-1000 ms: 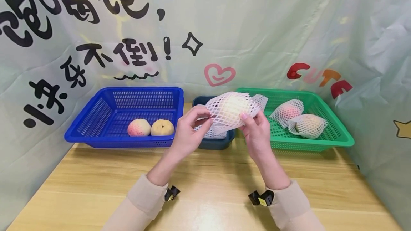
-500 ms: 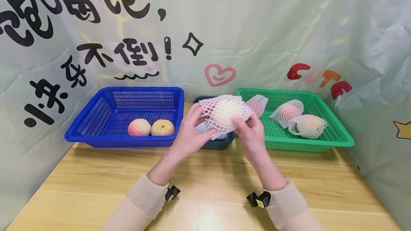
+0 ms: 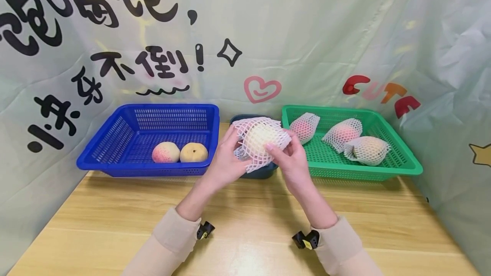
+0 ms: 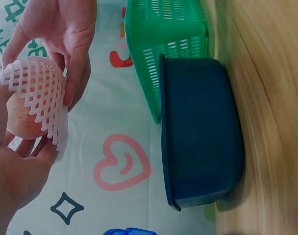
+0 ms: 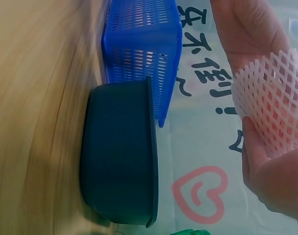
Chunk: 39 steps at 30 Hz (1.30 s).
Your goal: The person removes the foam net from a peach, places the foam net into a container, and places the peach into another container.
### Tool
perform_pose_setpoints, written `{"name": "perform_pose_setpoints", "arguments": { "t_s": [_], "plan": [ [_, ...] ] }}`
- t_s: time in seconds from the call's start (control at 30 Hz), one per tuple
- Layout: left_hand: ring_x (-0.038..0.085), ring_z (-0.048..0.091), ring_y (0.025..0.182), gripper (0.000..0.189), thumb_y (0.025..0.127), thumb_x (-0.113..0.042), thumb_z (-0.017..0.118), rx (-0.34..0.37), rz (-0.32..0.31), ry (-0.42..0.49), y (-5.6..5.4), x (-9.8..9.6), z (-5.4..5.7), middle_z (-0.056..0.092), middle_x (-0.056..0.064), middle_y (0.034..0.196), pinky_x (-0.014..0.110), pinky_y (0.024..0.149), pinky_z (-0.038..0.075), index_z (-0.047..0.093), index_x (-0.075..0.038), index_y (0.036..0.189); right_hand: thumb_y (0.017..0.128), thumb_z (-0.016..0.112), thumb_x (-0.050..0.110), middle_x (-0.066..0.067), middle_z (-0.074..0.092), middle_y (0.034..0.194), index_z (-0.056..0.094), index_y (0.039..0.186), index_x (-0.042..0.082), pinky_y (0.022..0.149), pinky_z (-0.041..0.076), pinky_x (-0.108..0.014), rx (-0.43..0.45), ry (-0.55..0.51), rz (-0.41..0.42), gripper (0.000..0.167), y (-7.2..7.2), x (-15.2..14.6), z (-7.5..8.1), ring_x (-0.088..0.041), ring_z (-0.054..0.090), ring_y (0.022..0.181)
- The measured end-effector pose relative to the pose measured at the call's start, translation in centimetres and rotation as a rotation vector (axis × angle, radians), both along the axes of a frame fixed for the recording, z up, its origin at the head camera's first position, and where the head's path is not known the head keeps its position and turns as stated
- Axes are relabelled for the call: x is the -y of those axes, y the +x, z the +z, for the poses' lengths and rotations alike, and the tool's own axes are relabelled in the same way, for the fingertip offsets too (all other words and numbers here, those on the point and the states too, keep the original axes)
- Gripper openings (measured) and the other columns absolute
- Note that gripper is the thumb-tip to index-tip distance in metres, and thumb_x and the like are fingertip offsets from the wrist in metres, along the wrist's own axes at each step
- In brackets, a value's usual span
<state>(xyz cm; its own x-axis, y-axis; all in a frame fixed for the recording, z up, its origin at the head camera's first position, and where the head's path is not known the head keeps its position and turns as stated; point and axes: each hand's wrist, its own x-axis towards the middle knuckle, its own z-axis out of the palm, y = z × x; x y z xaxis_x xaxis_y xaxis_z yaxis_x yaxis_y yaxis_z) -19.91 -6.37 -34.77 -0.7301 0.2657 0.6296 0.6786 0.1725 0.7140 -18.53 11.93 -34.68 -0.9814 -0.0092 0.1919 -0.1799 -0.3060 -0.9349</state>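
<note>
Above the dark blue tub (image 3: 257,173), both hands hold a pale peach (image 3: 262,137) in a white foam net sleeve (image 3: 256,163). My left hand (image 3: 224,161) grips its left side, with thumb below and fingers above. On the other side, my right hand (image 3: 293,163) holds it with the thumb across the front of the mesh. Part of the peach (image 4: 22,117) shows bare past the sleeve's edge in the left wrist view. In the right wrist view, the sleeve (image 5: 271,98) covers the peach beside my right hand (image 5: 281,178).
At left, a blue basket (image 3: 130,167) holds a bare pink-and-white peach (image 3: 166,152) and a yellowish one (image 3: 194,153). The green basket (image 3: 406,156) at right contains three netted fruits (image 3: 304,127). More netting lies inside the tub, mostly hidden. A printed cloth (image 3: 314,41) hangs behind the wooden table (image 3: 245,229).
The netted peach and my right hand have moved left and slightly down, uncovering the leftmost netted fruit in the green basket. My left hand has spread its grip around the sleeve.
</note>
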Motion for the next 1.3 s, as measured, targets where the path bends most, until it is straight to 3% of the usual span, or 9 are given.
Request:
{"name": "perform_pose_setpoints", "arguments": {
  "t_s": [0.3,0.67,0.97,1.3],
  "plan": [
    [0.031,0.057,0.125,0.080,0.073,0.005,0.090,0.001,-0.017,-0.034,0.0,0.2,0.2,0.047,0.017,0.142,0.041,0.101,0.054,0.051,0.001,0.143,0.094,0.065,-0.004,-0.011,0.055,0.134,0.042,0.143,0.006,0.087,0.059,-0.028,0.002,0.032,0.034,0.055,-0.1,-0.1,0.1,-0.014,0.062,0.111],
    [0.027,0.052,0.129,0.079,0.075,0.001,0.091,0.029,-0.005,-0.017,0.0,0.4,0.3,0.048,0.012,0.142,0.043,0.104,0.053,0.052,-0.003,0.143,0.097,0.065,-0.002,-0.006,0.063,0.122,0.048,0.140,0.005,0.085,0.060,-0.030,-0.014,0.026,0.027,0.047,-0.3,-0.4,0.1,-0.015,0.066,0.103],
    [0.026,0.052,0.129,0.079,0.074,0.005,0.088,-0.002,-0.004,-0.020,-0.2,0.4,0.3,0.047,0.012,0.141,0.040,0.107,0.050,0.052,-0.003,0.143,0.098,0.066,-0.001,-0.003,0.066,0.118,0.051,0.137,0.004,0.085,0.060,-0.030,-0.027,0.045,0.007,0.042,-0.4,-0.7,0.1,-0.013,0.068,0.101],
    [0.023,0.051,0.129,0.071,0.076,0.005,0.087,-0.042,0.006,-0.035,-0.4,0.7,0.3,0.047,0.011,0.136,0.031,0.107,0.049,0.054,-0.001,0.139,0.098,0.066,-0.003,0.003,0.070,0.102,0.056,0.128,0.007,0.079,0.059,-0.026,-0.043,0.030,-0.035,0.033,-0.4,-1.0,0.3,-0.009,0.068,0.091]
  ]
}}
